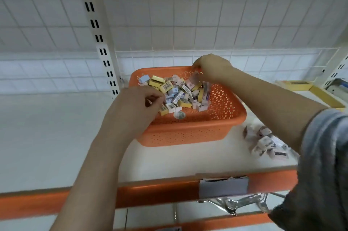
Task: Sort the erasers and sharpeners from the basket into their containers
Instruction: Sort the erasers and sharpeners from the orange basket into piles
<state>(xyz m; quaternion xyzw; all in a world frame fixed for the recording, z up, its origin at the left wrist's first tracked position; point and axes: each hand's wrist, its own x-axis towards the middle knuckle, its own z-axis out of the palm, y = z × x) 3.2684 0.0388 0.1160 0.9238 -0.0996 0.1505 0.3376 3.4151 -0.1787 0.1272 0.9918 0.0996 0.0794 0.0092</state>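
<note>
Here I note both hands in the orange basket (222,117): left hand (135,106) pinching something small at the pile's (180,93) near-left edge, right hand (212,68) gripping a pale packet (194,78) at the far rim.

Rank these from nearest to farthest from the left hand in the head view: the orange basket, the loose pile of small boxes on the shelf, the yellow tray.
From the left hand:
1. Orange basket, directly under the hand.
2. Loose pile of small boxes, on the shelf right of the basket.
3. Yellow tray, at the far right edge.

Bare forearms, grey sleeve (323,155) on right
</note>
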